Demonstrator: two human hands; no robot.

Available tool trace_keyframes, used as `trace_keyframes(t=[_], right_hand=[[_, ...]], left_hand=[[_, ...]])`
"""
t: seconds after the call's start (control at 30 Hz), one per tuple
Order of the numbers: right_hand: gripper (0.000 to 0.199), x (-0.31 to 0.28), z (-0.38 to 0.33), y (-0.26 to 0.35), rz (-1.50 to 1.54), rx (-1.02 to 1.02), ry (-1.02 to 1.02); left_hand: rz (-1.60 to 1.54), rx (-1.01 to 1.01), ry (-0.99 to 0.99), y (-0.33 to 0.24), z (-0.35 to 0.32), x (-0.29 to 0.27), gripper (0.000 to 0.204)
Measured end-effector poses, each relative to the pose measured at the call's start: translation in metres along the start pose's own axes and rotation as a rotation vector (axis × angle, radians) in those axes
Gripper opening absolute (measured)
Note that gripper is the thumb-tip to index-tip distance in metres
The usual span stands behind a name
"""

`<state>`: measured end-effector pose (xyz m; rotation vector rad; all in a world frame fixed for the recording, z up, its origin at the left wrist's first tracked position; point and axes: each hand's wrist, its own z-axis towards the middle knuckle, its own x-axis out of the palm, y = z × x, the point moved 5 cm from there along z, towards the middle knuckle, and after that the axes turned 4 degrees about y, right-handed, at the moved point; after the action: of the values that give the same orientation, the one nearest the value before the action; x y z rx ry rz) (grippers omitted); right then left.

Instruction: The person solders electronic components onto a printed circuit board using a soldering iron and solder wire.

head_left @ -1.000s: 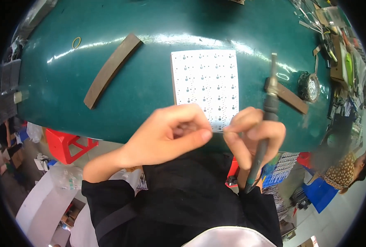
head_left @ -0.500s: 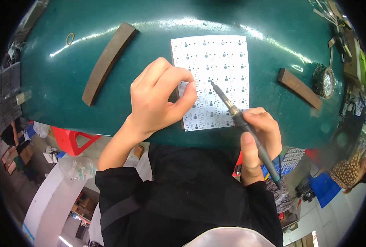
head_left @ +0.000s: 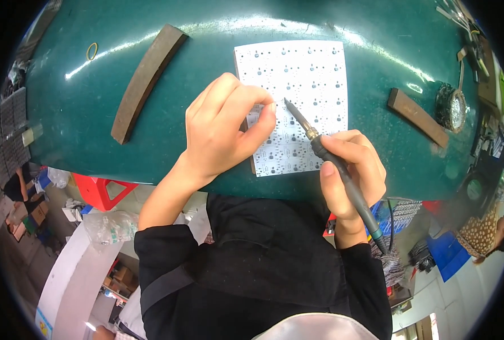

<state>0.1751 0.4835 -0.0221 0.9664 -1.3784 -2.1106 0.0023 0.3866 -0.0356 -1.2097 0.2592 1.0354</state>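
I see the green table (head_left: 121,153) filling the upper view, with a white circuit board (head_left: 308,73) lying flat near its front edge. A long brown strip (head_left: 147,79) lies well to the board's left, a shorter brown block (head_left: 417,116) to its right. My left hand (head_left: 223,127) rests on the board's left edge, fingers curled, thumb and forefinger pinched. My right hand (head_left: 351,170) grips a soldering iron (head_left: 334,167), fingers closed around its handle, tip over the board.
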Motion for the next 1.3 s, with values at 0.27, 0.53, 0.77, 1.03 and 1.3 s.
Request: trace_keyframes(t=[0.27,0.53,0.77,1.03,1.3], right_hand=[[0.028,0.0,-0.002,0.001,0.027,0.007,-0.005],[0.026,0.001,-0.012,0.006,0.025,0.012,-0.014],[0.028,-0.004,-0.023,0.012,0.009,0.017,-0.018],[0.028,0.0,-0.023,0.007,0.012,0.049,-0.002],[0.027,0.001,-0.03,0.01,0.002,0.035,-0.013]], left_hand=[[0.006,-0.041,0.003,-0.002,0.0,0.005,0.016],[0.008,-0.038,0.062,-0.006,-0.004,0.01,0.014],[0.003,-0.036,0.049,-0.01,-0.008,0.004,0.014],[0.032,-0.012,0.079,-0.012,-0.007,0.009,0.013],[0.024,-0.003,0.133,-0.018,-0.009,0.01,0.013]])
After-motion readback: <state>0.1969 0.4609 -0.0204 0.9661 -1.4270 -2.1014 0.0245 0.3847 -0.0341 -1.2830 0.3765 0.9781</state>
